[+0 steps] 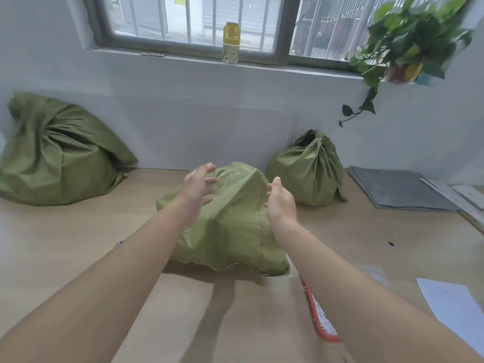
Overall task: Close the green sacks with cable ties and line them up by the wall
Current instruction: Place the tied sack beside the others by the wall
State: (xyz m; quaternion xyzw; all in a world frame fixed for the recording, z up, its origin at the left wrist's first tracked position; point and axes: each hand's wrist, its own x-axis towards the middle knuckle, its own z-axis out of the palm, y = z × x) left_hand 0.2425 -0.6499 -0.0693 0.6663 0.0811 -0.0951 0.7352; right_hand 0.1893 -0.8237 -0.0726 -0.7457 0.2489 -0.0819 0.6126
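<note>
Mid sack (231, 224) lay at table (78, 244) centre, loose hem on near side, L hand (198, 188) over its top w/ fingers spread, R hand (281, 201) by its right edge, fingers loosely bent, gripping nothing, tied sack (309, 174) behind-right by wall (209, 113), big sack (57, 155) far left.

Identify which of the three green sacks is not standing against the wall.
The middle sack, between the left hand and right hand. The large left sack and small right sack both sit by the wall.
</note>
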